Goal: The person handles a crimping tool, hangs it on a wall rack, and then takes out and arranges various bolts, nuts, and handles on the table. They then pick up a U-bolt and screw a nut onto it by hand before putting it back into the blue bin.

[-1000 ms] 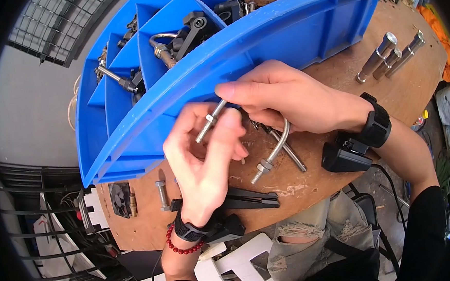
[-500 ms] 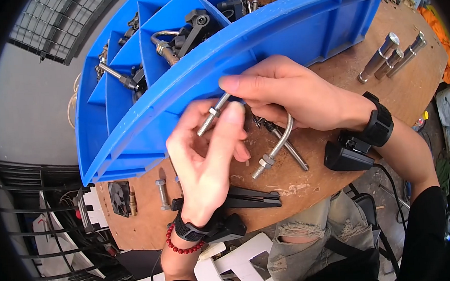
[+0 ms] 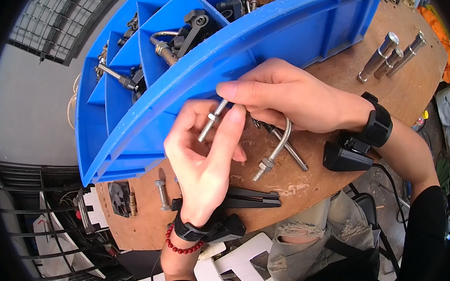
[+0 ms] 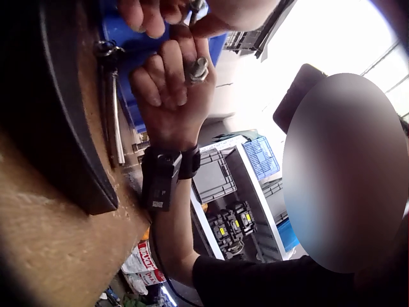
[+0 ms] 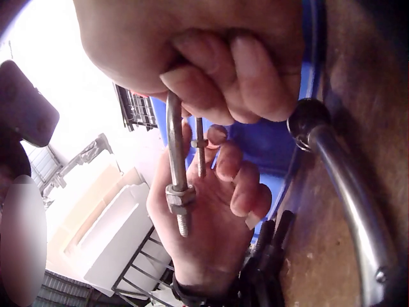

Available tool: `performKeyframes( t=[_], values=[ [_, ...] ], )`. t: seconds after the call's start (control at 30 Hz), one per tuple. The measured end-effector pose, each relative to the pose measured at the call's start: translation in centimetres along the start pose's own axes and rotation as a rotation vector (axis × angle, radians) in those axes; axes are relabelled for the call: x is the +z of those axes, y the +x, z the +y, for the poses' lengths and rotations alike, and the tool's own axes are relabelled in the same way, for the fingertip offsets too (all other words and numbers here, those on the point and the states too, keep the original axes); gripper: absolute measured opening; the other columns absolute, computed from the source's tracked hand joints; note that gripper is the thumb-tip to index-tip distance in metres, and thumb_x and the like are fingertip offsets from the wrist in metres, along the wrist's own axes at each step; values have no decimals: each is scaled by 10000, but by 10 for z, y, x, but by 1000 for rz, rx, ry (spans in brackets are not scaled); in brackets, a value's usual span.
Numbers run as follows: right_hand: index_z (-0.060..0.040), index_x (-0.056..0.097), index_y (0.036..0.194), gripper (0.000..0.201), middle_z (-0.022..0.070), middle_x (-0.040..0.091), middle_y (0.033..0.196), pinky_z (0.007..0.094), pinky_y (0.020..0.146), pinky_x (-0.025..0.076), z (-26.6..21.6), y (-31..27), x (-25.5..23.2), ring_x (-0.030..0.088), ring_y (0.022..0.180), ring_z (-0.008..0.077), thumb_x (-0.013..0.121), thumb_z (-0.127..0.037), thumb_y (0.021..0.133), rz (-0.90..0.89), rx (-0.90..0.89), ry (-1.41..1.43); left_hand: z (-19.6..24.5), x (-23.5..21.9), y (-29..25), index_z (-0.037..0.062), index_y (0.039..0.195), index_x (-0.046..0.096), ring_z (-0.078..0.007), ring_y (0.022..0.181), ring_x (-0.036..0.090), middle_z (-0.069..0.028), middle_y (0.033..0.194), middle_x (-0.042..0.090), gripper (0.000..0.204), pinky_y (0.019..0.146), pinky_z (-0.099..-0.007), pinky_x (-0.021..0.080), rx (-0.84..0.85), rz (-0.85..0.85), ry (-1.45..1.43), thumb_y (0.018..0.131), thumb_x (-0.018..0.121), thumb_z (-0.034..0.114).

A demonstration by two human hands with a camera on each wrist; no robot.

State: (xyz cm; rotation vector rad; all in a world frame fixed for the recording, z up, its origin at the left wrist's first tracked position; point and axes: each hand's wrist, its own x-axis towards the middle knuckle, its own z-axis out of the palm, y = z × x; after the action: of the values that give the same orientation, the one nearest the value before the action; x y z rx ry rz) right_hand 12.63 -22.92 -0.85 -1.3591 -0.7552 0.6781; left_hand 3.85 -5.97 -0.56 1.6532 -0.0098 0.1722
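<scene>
The right hand (image 3: 297,97) grips the bend of a silver U-bolt (image 3: 283,139), its thumb and fingers curled round the metal. One threaded leg, carrying a nut (image 3: 213,117), points down-left between the thumb and fingers of the left hand (image 3: 198,165), which closes round it near the nut. The other leg hangs free below the right hand, with nuts (image 3: 266,164) near its end. In the right wrist view, both legs of the U-bolt (image 5: 174,137) show beneath the right hand (image 5: 192,54), with the left hand (image 5: 211,211) behind the thinner-looking leg.
A blue divided bin (image 3: 300,20) holding metal parts stands tilted behind the hands. Several metal pins (image 3: 384,53) stand at the table's right. A bolt (image 3: 162,195), a small fan (image 3: 119,199), a black part (image 3: 251,197) and a silver rod (image 3: 294,154) lie on the wooden table (image 3: 300,187).
The left thumb has shifted beside the nutted leg. The U-bolt moved slightly right, then back left, with the right hand still gripping it.
</scene>
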Motion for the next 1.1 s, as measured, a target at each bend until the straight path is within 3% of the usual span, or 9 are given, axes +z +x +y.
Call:
performKeyframes(
  t=[0.17,0.27,0.43,0.63,0.73,0.87,1.1],
  values=[
    [-12,657,774,485,-28,485,618,277,572,334,1,0,0,379,596,66,490,-378,1045,-14,-22,11,-2,-7,0,6,834,620,-97,506,553,-27,588,560,342,492,-234,437,-117,-19,-65,1037,569,277],
    [-16,643,764,478,-28,482,619,274,569,334,-1,0,2,387,597,66,495,-375,1042,30,-12,-12,-5,-4,1,15,852,609,-87,505,549,-27,577,554,327,490,-219,429,-14,-19,-43,1038,572,282],
    [-19,633,757,477,-31,481,626,266,569,337,-1,0,0,390,595,68,495,-376,1041,35,15,-30,-4,-1,1,-17,961,595,-70,570,566,-50,890,646,156,502,-223,478,29,9,-10,948,698,99],
    [-25,613,747,481,-34,466,616,261,568,336,-1,0,2,388,592,65,495,-386,1042,-1,-31,35,-3,-11,0,-21,952,632,-109,539,567,-63,722,618,338,504,-222,453,-78,-99,-96,1042,538,292],
    [-33,602,739,482,-33,467,610,254,565,332,1,1,1,387,586,63,498,-394,1041,10,-26,8,-2,-8,-1,-14,895,634,-126,524,562,-61,635,581,469,503,-225,440,-58,-50,-27,1071,438,374],
    [-44,593,728,482,-36,454,592,252,554,322,-3,0,0,378,569,62,505,-404,1036,40,-2,11,-2,-3,1,-14,873,622,-96,500,535,-28,595,545,362,479,-225,430,13,-14,-39,1056,531,286],
    [-47,603,730,475,-46,424,581,263,540,315,3,1,-2,362,559,62,512,-400,1034,55,11,26,-5,-2,1,-26,997,607,-77,498,538,-33,720,605,194,451,-215,423,63,42,-27,982,665,159]
  ],
)
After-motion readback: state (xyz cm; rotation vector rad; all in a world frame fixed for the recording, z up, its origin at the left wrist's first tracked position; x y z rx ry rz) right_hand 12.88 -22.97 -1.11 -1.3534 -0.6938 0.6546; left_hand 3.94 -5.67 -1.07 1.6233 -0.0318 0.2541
